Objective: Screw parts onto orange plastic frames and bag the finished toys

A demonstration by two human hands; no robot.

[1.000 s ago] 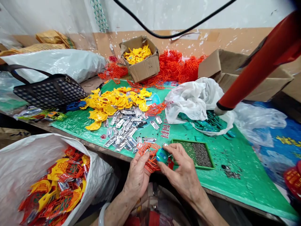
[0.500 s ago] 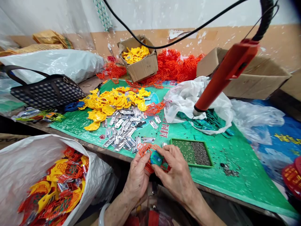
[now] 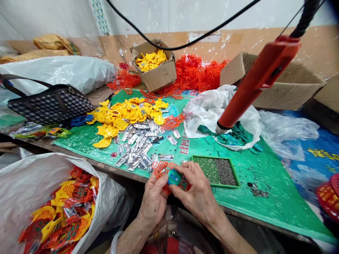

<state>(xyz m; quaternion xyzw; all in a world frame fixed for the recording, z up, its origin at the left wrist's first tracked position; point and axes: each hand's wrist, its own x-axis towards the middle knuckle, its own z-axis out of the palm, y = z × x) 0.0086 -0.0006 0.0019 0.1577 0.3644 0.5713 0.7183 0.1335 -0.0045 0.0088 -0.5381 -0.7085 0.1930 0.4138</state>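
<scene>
Close to the table's front edge, my left hand [image 3: 153,201] is closed on an orange-red plastic lattice piece [image 3: 162,168]. Between the thumb and fingers of my right hand [image 3: 197,190] is a small teal plastic piece [image 3: 174,177], held against the lattice piece. The fingers hide how the two pieces meet. Just beyond my hands lies a heap of shiny metal blades [image 3: 141,146]. To the right of my right hand is a green tray [image 3: 194,157] of small screws [image 3: 225,171].
A red electric screwdriver [image 3: 256,84] hangs over the right side. Yellow plastic parts [image 3: 127,114] are piled behind the blades. A white bag [image 3: 201,106] holds teal pieces. At lower left stands a sack [image 3: 111,197] of mixed parts; cardboard boxes [image 3: 161,76] line the back.
The teal piece has turned slightly and shifted a little to the left against the lattice piece. Both hands keep their grip. The view has moved slightly.
</scene>
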